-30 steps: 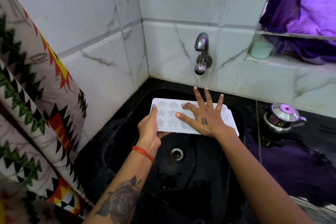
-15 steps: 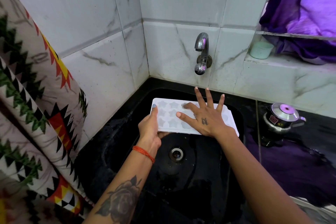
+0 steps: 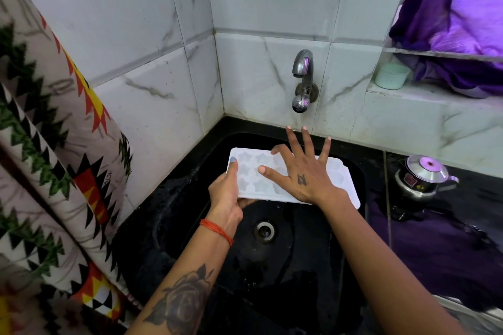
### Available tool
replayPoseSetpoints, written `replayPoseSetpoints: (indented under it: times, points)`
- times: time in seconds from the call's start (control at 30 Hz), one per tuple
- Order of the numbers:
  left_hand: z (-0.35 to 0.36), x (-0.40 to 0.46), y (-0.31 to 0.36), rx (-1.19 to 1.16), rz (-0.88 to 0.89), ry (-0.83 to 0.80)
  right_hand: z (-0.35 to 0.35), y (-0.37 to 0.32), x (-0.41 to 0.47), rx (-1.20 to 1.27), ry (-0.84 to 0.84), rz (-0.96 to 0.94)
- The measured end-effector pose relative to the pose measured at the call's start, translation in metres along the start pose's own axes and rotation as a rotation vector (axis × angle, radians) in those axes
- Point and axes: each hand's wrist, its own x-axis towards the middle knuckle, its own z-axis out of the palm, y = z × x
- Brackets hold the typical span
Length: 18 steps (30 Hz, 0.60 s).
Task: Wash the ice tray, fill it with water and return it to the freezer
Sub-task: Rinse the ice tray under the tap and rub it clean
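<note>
The left hand (image 3: pixel 227 193) grips the left end of the white star-mould ice tray (image 3: pixel 253 179), thumb on top and fingers underneath. The right hand (image 3: pixel 302 171) lies flat on the tray with fingers spread straight. The tray is held above the black sink (image 3: pixel 190 226), with the drain (image 3: pixel 264 230) below both hands and the tap (image 3: pixel 302 81) just beyond the right fingertips.

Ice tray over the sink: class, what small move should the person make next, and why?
Probably lift the right hand to the tap and open it. The left hand grips the ice tray over the black sink, below the spout; no water is running, and the right hand lies flat on the tray.
</note>
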Motion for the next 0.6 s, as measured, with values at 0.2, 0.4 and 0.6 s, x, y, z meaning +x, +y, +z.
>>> replayPoseSetpoints:
  times: [0.2, 0.4, 0.6]
  points:
    - [0.0, -0.001, -0.001, 0.001, -0.012, 0.007, 0.002, -0.009, 0.003, -0.037, -0.076, -0.003]
    - [0.0, -0.001, -0.001, 0.003, -0.015, 0.01, 0.006, -0.013, 0.002, -0.049, -0.11, -0.034]
    - [0.0, -0.003, 0.001, 0.002, -0.018, 0.007, 0.005, -0.012, 0.003, -0.078, -0.139, -0.026]
